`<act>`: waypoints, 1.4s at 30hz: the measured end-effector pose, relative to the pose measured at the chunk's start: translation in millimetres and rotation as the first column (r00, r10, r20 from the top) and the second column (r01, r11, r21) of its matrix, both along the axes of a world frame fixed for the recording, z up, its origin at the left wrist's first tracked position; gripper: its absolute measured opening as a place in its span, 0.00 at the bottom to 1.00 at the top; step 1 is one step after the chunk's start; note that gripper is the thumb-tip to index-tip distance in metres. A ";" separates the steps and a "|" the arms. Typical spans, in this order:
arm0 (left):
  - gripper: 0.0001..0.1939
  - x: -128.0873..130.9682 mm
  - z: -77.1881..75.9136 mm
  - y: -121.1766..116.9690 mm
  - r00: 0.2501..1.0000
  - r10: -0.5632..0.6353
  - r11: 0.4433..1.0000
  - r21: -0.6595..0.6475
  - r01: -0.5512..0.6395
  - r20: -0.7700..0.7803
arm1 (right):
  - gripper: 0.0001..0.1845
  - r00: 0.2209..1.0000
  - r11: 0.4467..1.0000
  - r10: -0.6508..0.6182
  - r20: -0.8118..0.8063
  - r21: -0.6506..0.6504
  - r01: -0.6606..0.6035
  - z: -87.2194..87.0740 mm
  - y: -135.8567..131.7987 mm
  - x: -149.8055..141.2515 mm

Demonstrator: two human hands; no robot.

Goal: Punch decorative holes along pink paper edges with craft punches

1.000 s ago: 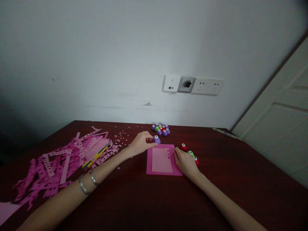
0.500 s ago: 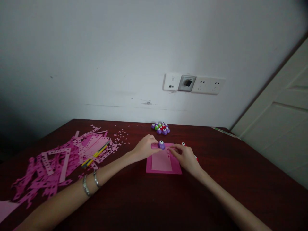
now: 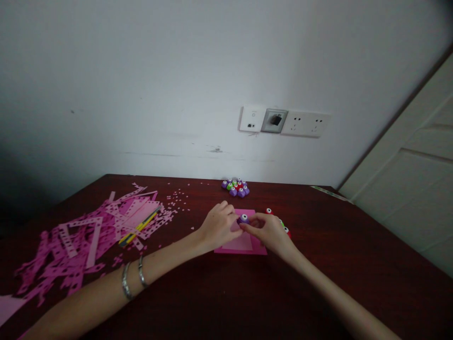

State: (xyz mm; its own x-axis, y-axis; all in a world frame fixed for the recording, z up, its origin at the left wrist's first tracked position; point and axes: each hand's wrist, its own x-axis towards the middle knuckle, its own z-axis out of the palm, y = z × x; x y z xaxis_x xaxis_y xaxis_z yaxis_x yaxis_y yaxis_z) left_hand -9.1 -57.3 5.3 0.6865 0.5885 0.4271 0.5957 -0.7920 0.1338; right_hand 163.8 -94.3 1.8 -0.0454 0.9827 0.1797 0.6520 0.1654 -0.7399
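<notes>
A small purple craft punch [image 3: 243, 218] with a white and dark button on top is held between my two hands, above the pink sheets. My left hand [image 3: 220, 225] pinches it from the left, fingers curled. From the other side, the thumb and fingers of my right hand [image 3: 272, 232] close on it. Below lie a light pink sheet [image 3: 238, 243] and a larger, darker pink sheet [image 3: 260, 250] under it, both partly covered by my hands. Whether any paper is in the punch's slot cannot be made out.
Several purple, green and red punches [image 3: 241, 192] cluster near the wall. More red and green punches [image 3: 269, 211] stand just beyond my right hand. To the left are a heap of punched pink paper strips [image 3: 94, 241], a yellow cutter knife [image 3: 141, 226] and scattered tiny cut-outs [image 3: 177, 198].
My left hand has brought the purple punch slightly right and nearer to me. My right hand has moved from the light pink sheet onto the punch.
</notes>
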 end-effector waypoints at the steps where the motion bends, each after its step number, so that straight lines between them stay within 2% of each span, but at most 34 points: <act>1: 0.13 0.7 0.8 -2.1 1.000 0.002 1.000 0.019 -0.002 -0.019 | 0.13 1.000 1.000 0.008 -0.010 -0.023 -0.008 0.5 -0.5 -0.6; 4: 0.14 2.1 3.7 -6.6 0.998 -0.015 0.998 0.059 0.018 -0.059 | 0.12 1.000 0.999 0.022 0.005 -0.038 -0.022 3.5 -1.1 -0.1; 7: 0.17 -0.3 7.7 -3.4 0.996 -0.062 0.997 0.045 0.065 -0.061 | 0.11 0.997 0.998 0.047 0.066 -0.051 -0.044 9.1 -0.7 8.1; 12: 0.17 -13.8 8.7 20.6 0.971 -0.213 0.966 -0.173 0.192 -0.108 | 0.11 0.981 0.944 0.165 0.099 -0.304 -0.128 12.4 -1.2 34.9; 15: 0.19 -21.1 1.1 35.2 0.962 -0.242 0.935 -0.295 0.195 -0.130 | 0.11 0.971 0.922 0.195 0.140 -0.365 -0.132 6.8 -1.8 46.4; 18: 0.24 -24.2 -8.4 42.9 0.954 -0.251 0.920 -0.348 0.183 -0.162 | 0.12 0.959 0.902 0.226 0.173 -0.410 -0.139 1.4 -0.4 50.3; 22: 0.26 -24.9 -16.5 45.9 0.949 -0.251 0.905 -0.395 0.159 -0.192 | 0.14 0.945 0.901 0.274 0.182 -0.391 -0.186 -2.0 3.4 49.7; 31: 0.26 -27.4 -26.2 52.3 0.958 -0.259 0.853 -0.495 0.167 -0.123 | 0.17 0.928 0.901 0.334 0.164 -0.344 -0.263 -6.0 4.6 48.5; 42: 0.25 -26.9 -26.2 52.4 0.962 -0.259 0.831 -0.528 0.176 -0.087 | 0.16 0.923 0.909 0.335 0.189 -0.321 -0.264 -6.3 6.0 48.0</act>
State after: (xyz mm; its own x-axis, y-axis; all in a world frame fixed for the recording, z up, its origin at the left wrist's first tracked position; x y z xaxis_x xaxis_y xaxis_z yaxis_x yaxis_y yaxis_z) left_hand -36.0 -4.9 -20.9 0.8534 0.5212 -0.0100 0.4615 -0.7465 0.4793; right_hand 211.8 -88.4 -4.5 -0.3516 0.9228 -0.1577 0.7652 0.1862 -0.6162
